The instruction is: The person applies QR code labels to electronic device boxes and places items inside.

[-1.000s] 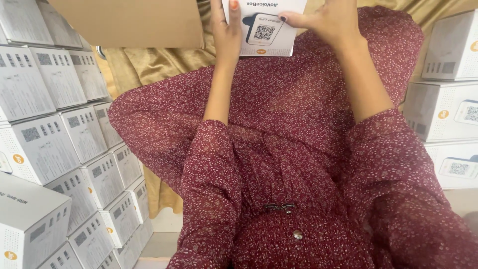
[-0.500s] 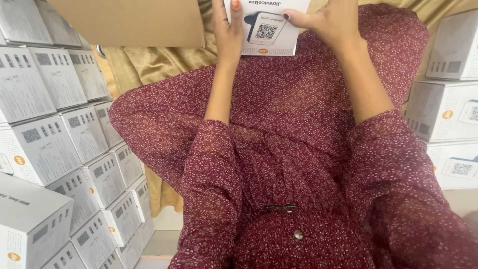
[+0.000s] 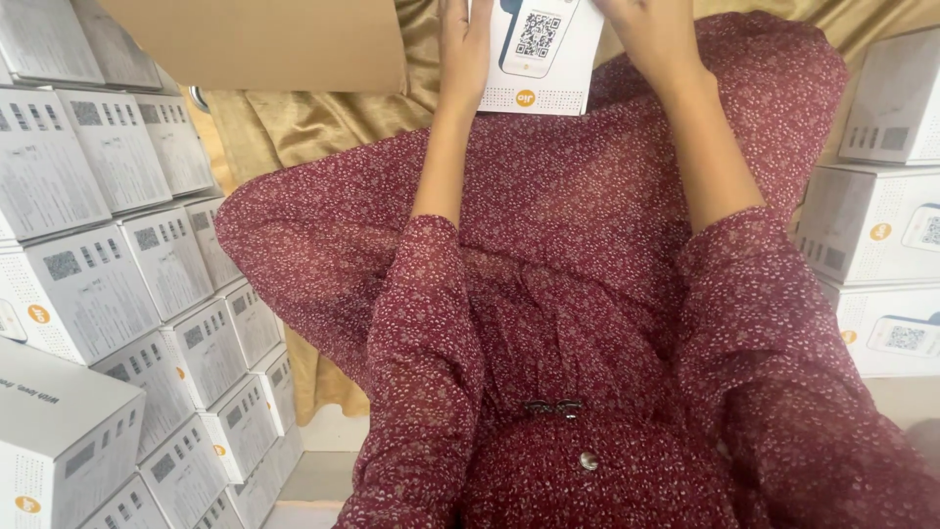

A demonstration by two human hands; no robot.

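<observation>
Head view | left hand (image 3: 465,44) grips the left edge of a white product box (image 3: 540,54), right hand (image 3: 654,34) clasps its right side | box held far centre over the lap in a maroon dress (image 3: 587,294) | cardboard carton (image 3: 264,44) far left | stacked white boxes (image 3: 108,294) left, more boxes (image 3: 881,225) right | golden cloth (image 3: 294,127) beneath.

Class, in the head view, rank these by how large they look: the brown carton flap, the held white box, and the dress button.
1. Carton flap, cut off by the frame.
2. White box, also cut off at the top.
3. Button, by far the smallest.
</observation>
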